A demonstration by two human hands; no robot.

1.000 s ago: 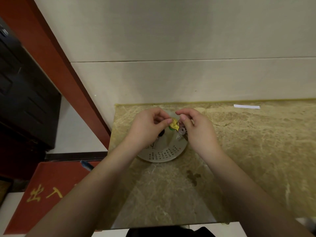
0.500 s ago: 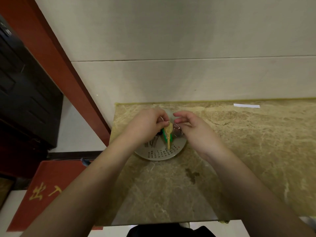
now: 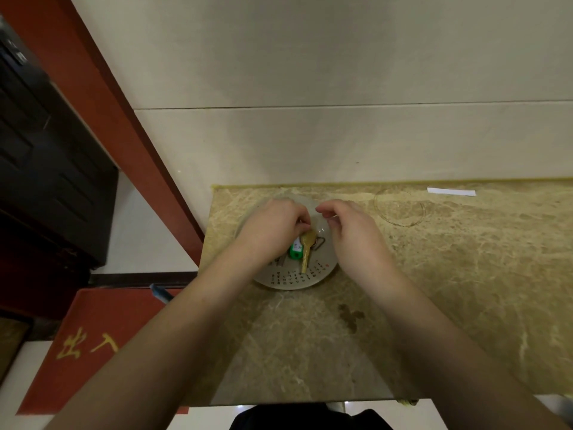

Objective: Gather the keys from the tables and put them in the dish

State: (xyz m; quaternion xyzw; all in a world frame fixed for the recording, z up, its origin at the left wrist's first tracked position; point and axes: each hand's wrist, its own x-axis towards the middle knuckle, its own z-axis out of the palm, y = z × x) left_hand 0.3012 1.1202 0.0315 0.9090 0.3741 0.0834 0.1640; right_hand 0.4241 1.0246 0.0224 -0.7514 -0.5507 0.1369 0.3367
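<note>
A round pale dish [image 3: 322, 273] with small printed marks sits at the back left of the marble table. In it lie a brass key [image 3: 307, 250], a green key tag [image 3: 295, 251], a wire key ring [image 3: 319, 243] and several darker keys half hidden under my left hand. My left hand [image 3: 273, 231] hovers over the dish, its fingertips pinched at the head of the brass key. My right hand [image 3: 353, 234] is just right of the key, fingers curled and slightly apart, holding nothing that I can see.
The marble tabletop [image 3: 449, 290] ends at a left edge close to the dish and at the wall behind. A white paper strip [image 3: 451, 191] lies at the back right, beside a faint ring mark [image 3: 399, 209]. A red floor mat [image 3: 93, 342] lies left below.
The brass key has come down and now lies flat in the dish. My right hand has let go of it and drawn slightly right; my left hand stays at the key's head.
</note>
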